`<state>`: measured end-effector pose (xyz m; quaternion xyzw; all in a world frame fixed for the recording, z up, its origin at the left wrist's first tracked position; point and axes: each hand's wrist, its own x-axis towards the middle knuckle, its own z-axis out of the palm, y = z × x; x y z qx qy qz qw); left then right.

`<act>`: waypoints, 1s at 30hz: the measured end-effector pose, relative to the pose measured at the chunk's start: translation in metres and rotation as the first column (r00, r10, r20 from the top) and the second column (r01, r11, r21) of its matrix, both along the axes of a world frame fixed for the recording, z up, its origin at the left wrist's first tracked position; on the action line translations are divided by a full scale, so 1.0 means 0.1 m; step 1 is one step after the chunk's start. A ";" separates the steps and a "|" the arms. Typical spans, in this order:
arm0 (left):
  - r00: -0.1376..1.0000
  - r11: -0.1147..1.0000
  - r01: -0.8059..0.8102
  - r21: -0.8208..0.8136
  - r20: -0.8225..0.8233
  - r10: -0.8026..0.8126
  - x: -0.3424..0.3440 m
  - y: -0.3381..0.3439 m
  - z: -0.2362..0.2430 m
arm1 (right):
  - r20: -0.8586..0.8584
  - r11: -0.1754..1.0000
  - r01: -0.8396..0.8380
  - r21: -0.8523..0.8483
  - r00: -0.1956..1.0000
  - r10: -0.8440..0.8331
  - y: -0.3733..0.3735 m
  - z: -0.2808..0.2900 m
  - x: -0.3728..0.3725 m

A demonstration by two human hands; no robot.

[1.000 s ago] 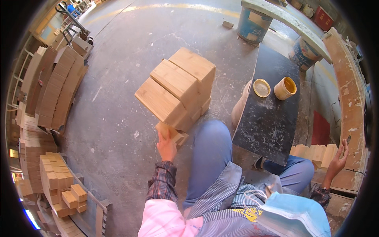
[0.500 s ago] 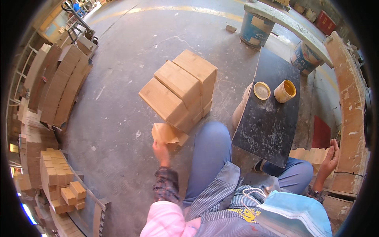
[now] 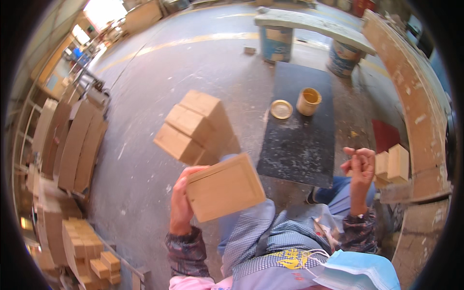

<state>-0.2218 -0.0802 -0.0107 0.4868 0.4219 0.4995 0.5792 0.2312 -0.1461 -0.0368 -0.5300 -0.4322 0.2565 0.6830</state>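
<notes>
My left hand is closed on the left edge of a wooden box, held tilted above my knee. Its flat face with a recessed panel line shows. To the right of the box, my right hand is raised with thumb and fingers pinched together; what they hold, if anything, is too small to name. Beyond the held box, several similar wooden boxes stand stacked on the floor. A black speckled board lies between the hands, farther off. On it are an open yellow tub and its round lid.
Small wooden blocks lie piled at lower left, with long boxes beyond. More wooden pieces sit right of my right hand, beside a worn plank. A pale bench rests on buckets. A blue mask hangs low.
My left hand has lifted a wooden box from beside the stack up over my lap. My right hand has moved inward from the right, its fingers now pinched. The view has shifted.
</notes>
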 end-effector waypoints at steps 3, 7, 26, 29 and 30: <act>0.966 0.968 0.252 0.002 -0.065 -0.251 0.77 0.56 -0.15 | -0.066 0.999 -0.010 -0.035 0.998 0.008 -0.20 0.02 -0.14; 0.848 0.872 0.472 -0.130 -0.202 -0.490 1.53 1.15 -0.61 | -0.158 0.979 -0.033 -0.203 0.987 0.001 -0.39 -0.12 -0.15; 0.643 0.897 0.350 0.269 -0.766 -0.021 2.11 1.13 -1.07 | -0.297 0.908 -0.215 -0.361 0.949 0.106 -0.26 -0.68 -0.29; 0.622 0.868 0.375 0.325 -0.783 0.024 2.21 1.10 -0.99 | -0.199 0.863 -0.203 -0.463 0.972 0.121 -0.30 -0.60 -0.32; 0.667 0.863 0.384 0.328 -0.745 -0.013 2.24 1.13 -0.97 | -0.160 0.847 -0.190 -0.497 0.979 0.125 -0.33 -0.56 -0.33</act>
